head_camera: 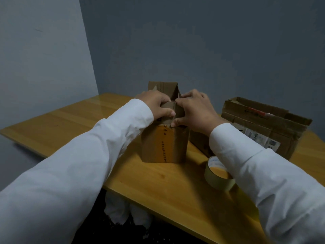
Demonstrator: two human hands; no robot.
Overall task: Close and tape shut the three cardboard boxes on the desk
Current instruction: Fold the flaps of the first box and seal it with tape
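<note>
- A tall narrow cardboard box (162, 143) stands upright in the middle of the wooden desk (167, 187), directly between the two hands of the person.
- The left hand (155, 104) lies on the top of this box from the left side; its fingers are curled over a folded flap (168, 107), and the thumb presses the front of the flap.
- The right hand (195, 111) comes from the right side and grips the same top; its thumb touches the upper front edge of the box, and the fingers are bent over the flaps.
- The two hands are very near to each other, almost touching, above the box.
- Behind the hands, the rear flap (164, 88) of the box stands up and is not folded down.
- On the front of the box there is a strip of shiny tape with small dark print.
- A roll of tape (219, 175) lies on the desk to the right of the box, just under the right sleeve (260, 173); no hand touches it.
- A bigger cardboard box (263, 124) stands further to the right, with its flaps open and a white label on the side.
- Both arms are in white sleeves.
</note>
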